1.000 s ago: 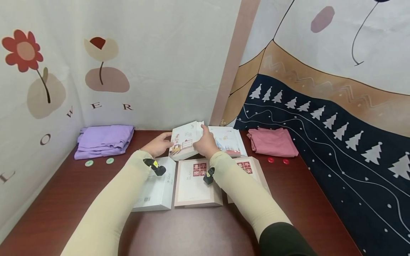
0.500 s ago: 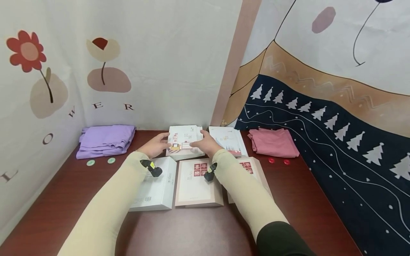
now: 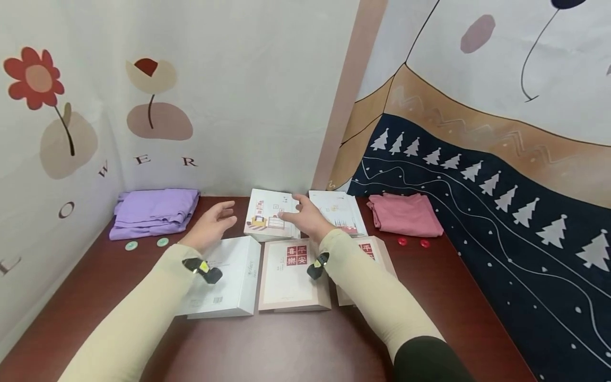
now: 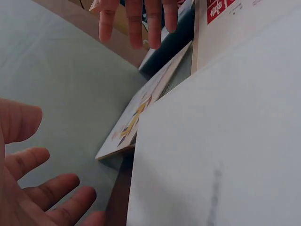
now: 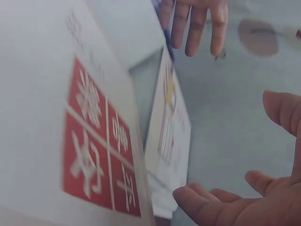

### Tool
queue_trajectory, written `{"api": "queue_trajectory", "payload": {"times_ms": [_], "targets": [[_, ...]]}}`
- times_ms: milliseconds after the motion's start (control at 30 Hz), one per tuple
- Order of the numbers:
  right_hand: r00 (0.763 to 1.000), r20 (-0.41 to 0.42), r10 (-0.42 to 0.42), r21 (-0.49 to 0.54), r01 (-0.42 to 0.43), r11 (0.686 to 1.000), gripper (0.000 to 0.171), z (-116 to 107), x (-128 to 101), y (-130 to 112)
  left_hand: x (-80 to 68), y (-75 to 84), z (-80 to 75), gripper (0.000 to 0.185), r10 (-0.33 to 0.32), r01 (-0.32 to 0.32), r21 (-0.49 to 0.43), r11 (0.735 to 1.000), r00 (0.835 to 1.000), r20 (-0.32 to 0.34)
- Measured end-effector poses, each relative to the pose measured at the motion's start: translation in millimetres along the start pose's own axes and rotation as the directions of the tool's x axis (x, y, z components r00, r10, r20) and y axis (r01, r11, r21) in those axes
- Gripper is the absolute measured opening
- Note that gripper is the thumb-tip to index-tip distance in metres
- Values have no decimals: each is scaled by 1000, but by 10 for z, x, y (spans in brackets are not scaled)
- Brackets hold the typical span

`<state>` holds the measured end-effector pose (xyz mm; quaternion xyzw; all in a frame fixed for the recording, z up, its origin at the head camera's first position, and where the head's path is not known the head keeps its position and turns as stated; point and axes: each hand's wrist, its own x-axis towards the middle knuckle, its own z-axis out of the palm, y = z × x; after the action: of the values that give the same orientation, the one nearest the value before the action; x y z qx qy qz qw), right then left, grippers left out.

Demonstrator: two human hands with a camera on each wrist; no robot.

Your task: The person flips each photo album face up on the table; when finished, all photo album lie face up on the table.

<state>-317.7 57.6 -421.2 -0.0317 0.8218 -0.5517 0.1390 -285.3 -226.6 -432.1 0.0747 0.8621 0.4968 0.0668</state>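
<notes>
A white box printed with a small house picture [image 3: 271,215] lies flat at the back of the dark red table [image 3: 286,339]. My left hand [image 3: 210,227] hovers open just left of it, fingers spread and holding nothing. My right hand [image 3: 305,215] hovers open over its right edge, empty too. In the left wrist view my left hand's fingers [image 4: 33,188] are spread beside that box [image 4: 141,106]. The right wrist view shows my right hand's fingers [image 5: 221,202] open next to the box [image 5: 171,141].
Near me lie a plain white box [image 3: 224,278], a box with a red Chinese label [image 3: 293,273] and a second such box [image 3: 367,252] partly under my right arm. Another illustrated box [image 3: 339,209], folded purple cloth [image 3: 155,209], pink cloth [image 3: 404,212], green discs [image 3: 131,245] and red discs [image 3: 413,242] lie around.
Both hands held the house-printed box tilted above the table, lowered it flat, then let go. They have drawn back and now hover open.
</notes>
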Motion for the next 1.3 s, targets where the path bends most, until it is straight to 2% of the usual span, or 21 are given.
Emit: {"api": "queue_trajectory", "payload": {"times_ms": [167, 367, 533, 700, 867, 1033, 1300], "targets": [[998, 64, -9, -13, 9, 1000, 83, 104, -253, -6, -342, -58, -118, 66, -17, 19, 39, 999, 999, -40], [983, 177, -52, 17, 50, 999, 81, 282, -505, 1, -670, -212, -196, 67, -67, 70, 62, 996, 997, -45], [954, 290, -77, 95, 52, 994, 80, 443, -700, 0, -871, -370, -247, 68, -99, 101, 107, 989, 995, -29], [921, 380, -84, 124, 39, 992, 78, 589, -869, 3, -1046, -468, -281, 71, -167, 162, 134, 978, 986, 25], [902, 429, -54, 167, -21, 986, 76, 708, -975, 18, -1177, -499, -281, 74, -209, 193, 141, 971, 971, 113], [906, 423, -14, 190, -74, 979, 75, 790, -1033, 21, -1219, -505, -271, 75, -224, 218, 52, 974, 960, 168], [924, 382, 21, 212, -109, 971, 78, 918, -1127, -25, -1219, -504, -235, 74, -252, 261, -40, 964, 954, 165]]}}
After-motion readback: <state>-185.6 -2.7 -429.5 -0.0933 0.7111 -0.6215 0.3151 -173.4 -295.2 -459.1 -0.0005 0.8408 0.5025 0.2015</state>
